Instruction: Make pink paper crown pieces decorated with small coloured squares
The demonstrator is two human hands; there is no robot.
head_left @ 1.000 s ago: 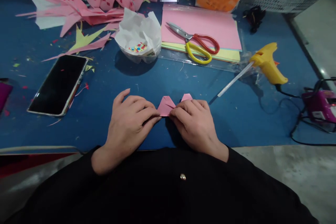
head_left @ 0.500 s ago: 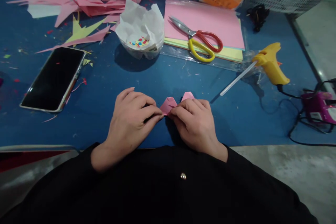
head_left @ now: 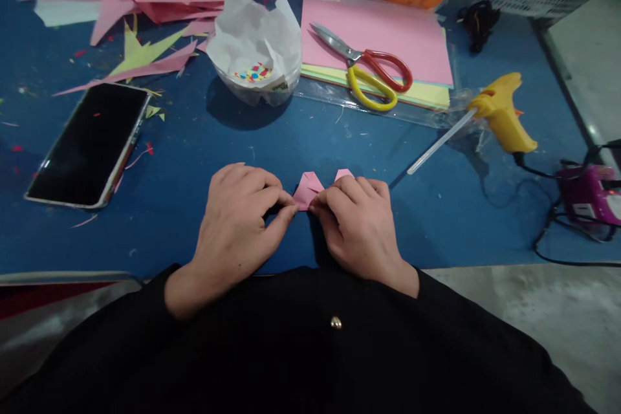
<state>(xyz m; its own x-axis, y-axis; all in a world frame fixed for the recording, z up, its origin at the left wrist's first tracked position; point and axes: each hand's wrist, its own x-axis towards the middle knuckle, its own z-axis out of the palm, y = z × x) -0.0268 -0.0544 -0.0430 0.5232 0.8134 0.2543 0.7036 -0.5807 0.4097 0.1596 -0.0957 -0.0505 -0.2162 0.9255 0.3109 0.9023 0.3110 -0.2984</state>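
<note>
On a blue surface (head_left: pixel 310 136), near its front edge, the left hand (head_left: pixel 242 217) and right hand (head_left: pixel 359 223) are pinched on the lower corners of a small folded pink paper piece (head_left: pixel 308 187), slightly apart from each other; a second pink paper shape (head_left: pixel 344 173) (mostly hidden, so any join cannot be told) shows behind the right hand; beyond, metal scissors with red and yellow handles (head_left: pixel 371 71) lie on stacked coloured paper sheets (head_left: pixel 407 35)
</note>
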